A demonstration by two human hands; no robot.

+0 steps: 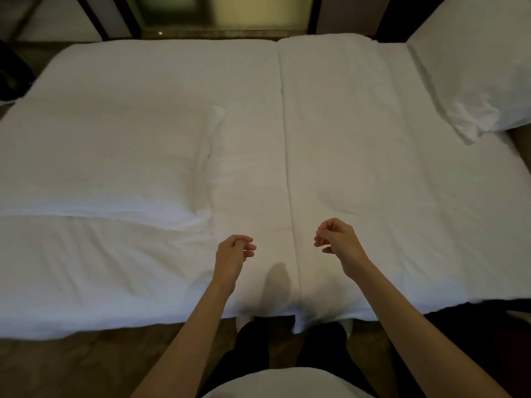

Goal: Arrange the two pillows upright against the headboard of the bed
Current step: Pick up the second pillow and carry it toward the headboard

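Note:
One white pillow (103, 159) lies flat on the left half of the white bed (359, 168). A second white pillow (477, 67) stands tilted at the far right end, leaning toward the dark headboard side. My left hand (234, 252) and my right hand (336, 239) hover over the near middle of the bed, on either side of the seam between two duvets. Both hands hold nothing and their fingers are loosely curled. The flat pillow's near right corner is a short way left of my left hand.
The bed's near edge runs across the lower frame, with brown floor (86, 366) and my dark-clad legs below it. A window (224, 12) and dark frames lie beyond the far edge. A dark object (11, 73) sits at the far left.

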